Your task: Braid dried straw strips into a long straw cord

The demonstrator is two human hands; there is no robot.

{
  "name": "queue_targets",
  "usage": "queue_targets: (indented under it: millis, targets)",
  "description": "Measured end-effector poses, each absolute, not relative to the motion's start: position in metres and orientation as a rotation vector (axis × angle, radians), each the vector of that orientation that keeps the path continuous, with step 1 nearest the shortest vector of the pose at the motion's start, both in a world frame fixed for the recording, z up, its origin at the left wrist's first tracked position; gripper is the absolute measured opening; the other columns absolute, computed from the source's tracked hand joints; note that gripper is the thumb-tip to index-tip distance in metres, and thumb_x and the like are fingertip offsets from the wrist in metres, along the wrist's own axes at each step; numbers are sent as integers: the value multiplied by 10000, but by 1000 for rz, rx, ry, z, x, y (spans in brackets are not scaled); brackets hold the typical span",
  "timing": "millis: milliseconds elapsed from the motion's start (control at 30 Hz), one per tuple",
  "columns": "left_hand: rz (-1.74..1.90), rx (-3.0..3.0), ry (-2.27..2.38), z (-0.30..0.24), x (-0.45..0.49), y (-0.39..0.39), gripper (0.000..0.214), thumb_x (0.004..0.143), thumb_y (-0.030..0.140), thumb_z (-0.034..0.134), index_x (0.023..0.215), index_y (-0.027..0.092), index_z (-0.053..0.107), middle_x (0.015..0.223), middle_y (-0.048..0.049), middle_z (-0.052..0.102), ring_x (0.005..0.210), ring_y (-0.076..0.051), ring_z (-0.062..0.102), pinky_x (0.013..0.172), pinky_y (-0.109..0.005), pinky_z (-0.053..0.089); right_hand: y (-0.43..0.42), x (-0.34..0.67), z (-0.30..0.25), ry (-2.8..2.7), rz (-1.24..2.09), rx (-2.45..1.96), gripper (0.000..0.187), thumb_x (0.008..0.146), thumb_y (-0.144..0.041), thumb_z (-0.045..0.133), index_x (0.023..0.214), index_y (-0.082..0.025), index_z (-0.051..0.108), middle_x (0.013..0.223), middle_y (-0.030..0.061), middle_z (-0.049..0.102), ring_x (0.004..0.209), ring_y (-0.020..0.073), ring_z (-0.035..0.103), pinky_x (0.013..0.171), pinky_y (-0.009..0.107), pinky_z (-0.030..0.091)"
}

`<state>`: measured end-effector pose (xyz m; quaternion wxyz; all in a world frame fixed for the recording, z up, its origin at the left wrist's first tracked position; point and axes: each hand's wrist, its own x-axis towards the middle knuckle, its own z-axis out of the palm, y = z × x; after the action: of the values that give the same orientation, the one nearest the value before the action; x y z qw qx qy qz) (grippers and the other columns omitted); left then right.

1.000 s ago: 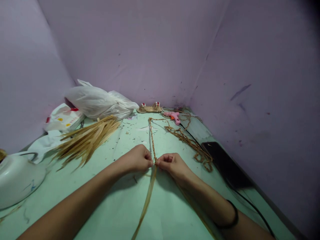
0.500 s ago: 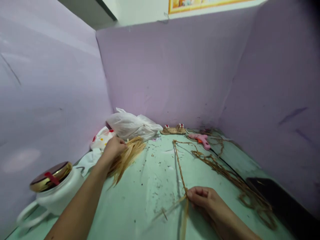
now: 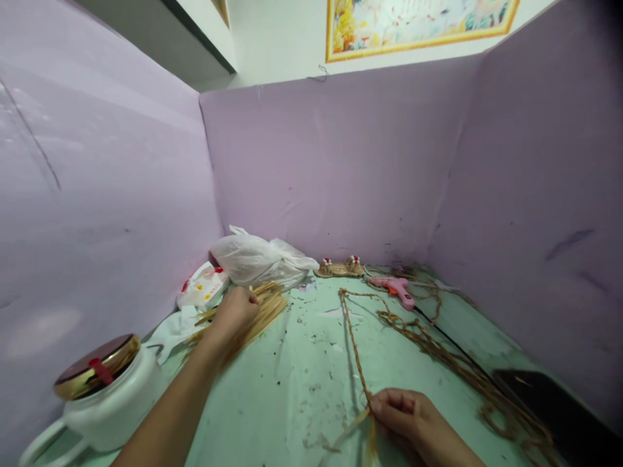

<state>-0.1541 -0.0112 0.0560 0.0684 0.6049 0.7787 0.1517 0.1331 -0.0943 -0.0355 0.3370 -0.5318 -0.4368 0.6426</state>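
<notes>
Braided straw cord [image 3: 354,344]: near end pinched in the right hand [image 3: 413,421], fingers curled closed on it at the bottom edge of view. A few loose, unbraided strands spread out beside the pinch. From there the cord lies in 1 nearly straight line across the pale green counter [image 3: 302,389], running away toward the back wall.

Near left: white jar [image 3: 104,395] with a gold lid, upright.

Mid left: left hand [image 3: 236,314], arm stretched out, fingers folded down on a bundle of straw strips [image 3: 267,306]; grip closed on the strips.

Mid right: tangled length of finished braid [image 3: 452,357], beside a flat black slab [image 3: 559,405]; cannot tell what it is.

Far: white packet with red marks [image 3: 202,287], white plastic bag [image 3: 257,256], a small woven piece [image 3: 339,267] carrying 2 red-and-white ornaments, and a pink glue gun [image 3: 396,290], all near the purple partition [image 3: 331,175].
</notes>
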Motion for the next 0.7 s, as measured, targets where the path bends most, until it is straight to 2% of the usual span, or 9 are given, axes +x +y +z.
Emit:
queue_targets:
  millis: [100, 300, 367, 500, 700]
  targets:
    - [494, 1917, 2197, 75, -144, -23, 173, 579, 225, 476, 634, 164, 628, 621, -41, 601, 617, -168, 534, 511, -219, 316, -95, 132, -33, -1129, 1670, -1383, 343, 524, -444, 670, 550, -130, 533, 455, -16, 452, 371, 44, 330, 375, 191, 195]
    - [409, 2013, 2314, 93, -151, -32, 125, 555, 185, 433, 510, 161, 546, 526, -24, 521, 535, -133, 453, 478, -226, 261, -98, 132, -27, -1120, 1671, -1374, 318, 544, -428, 655, 558, -134, 536, 465, -16, 455, 371, 43, 329, 374, 196, 180]
    - [343, 2054, 2129, 95, -154, -32, 110, 549, 190, 435, 503, 158, 531, 503, -5, 495, 516, -117, 434, 482, -218, 272, -98, 132, -26, -1119, 1658, -1373, 297, 551, -408, 651, 557, -134, 536, 462, -23, 448, 371, 38, 313, 378, 196, 176]
    - [135, 2097, 1651, 91, -128, -44, 140, 553, 222, 456, 581, 162, 579, 525, 12, 518, 503, -103, 435, 474, -203, 290, -99, 131, -21, -1131, 1651, -1381, 276, 541, -378, 651, 539, -134, 523, 440, -39, 424, 374, 40, 307, 387, 203, 169]
    - [-318, 2255, 1557, 79, -63, -75, 174, 520, 303, 565, 624, 195, 653, 584, -29, 598, 515, -141, 477, 468, -232, 284, -103, 130, -6, -1145, 1618, -1363, 186, 559, -281, 623, 521, -127, 526, 444, -36, 457, 403, 45, 329, 416, 202, 197]
